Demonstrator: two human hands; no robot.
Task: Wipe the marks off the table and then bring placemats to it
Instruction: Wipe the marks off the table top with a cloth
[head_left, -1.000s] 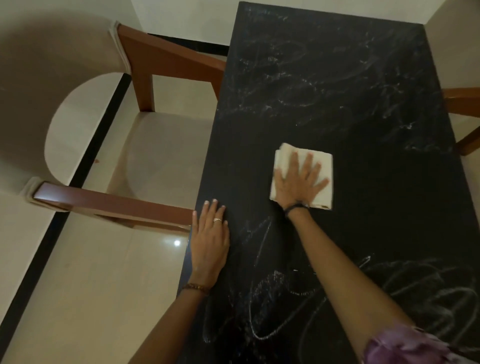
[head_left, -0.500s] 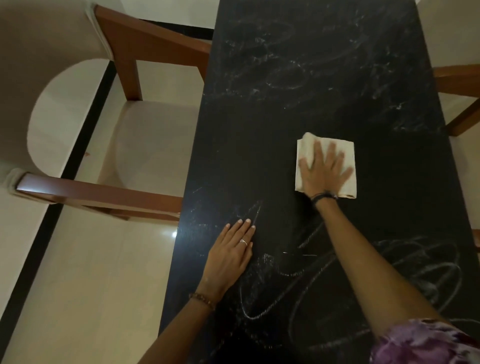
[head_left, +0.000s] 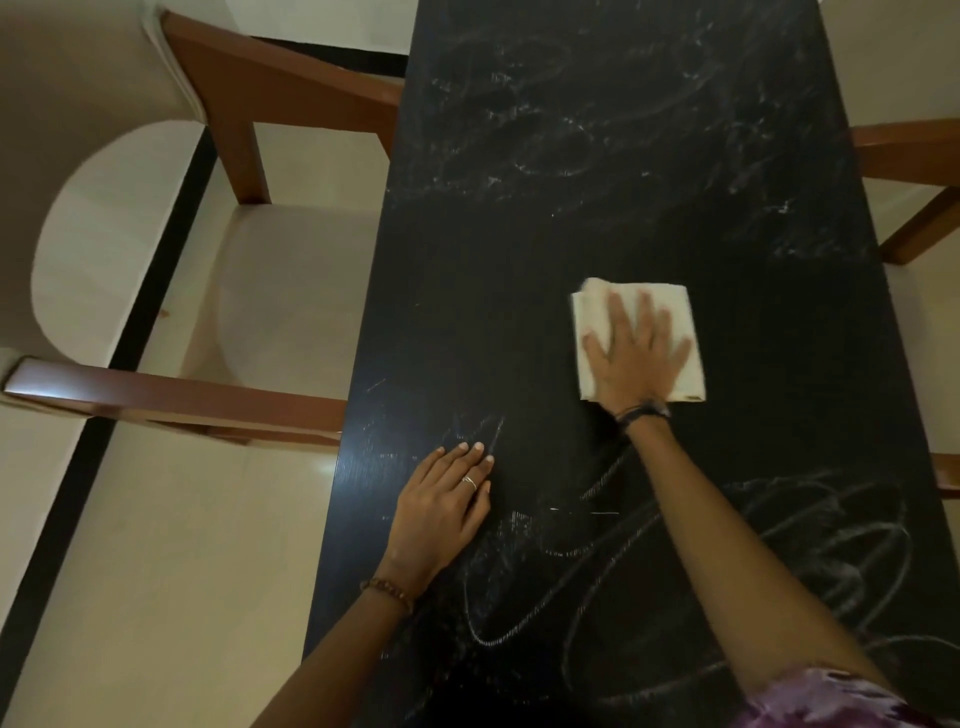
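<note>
A long black table (head_left: 779, 332) runs away from me, with white chalk-like marks (head_left: 545, 124) scribbled at its far end and more marks (head_left: 779, 551) near me. A dark band without marks crosses the middle. My right hand (head_left: 636, 353) presses flat, fingers spread, on a folded white cloth (head_left: 675, 306) in that middle band. My left hand (head_left: 441, 512) rests flat on the table near its left edge, fingers together. No placemats are in view.
A wooden armchair (head_left: 270, 93) with a pale cushioned seat stands at the table's left side, its near armrest (head_left: 171, 397) reaching the table edge. Another wooden chair arm (head_left: 904, 150) shows on the right. The floor is pale tile with a black stripe (head_left: 104, 415).
My right hand has slid the cloth to the right across the middle of the table. My left hand has shifted from the table's left edge a little further in.
</note>
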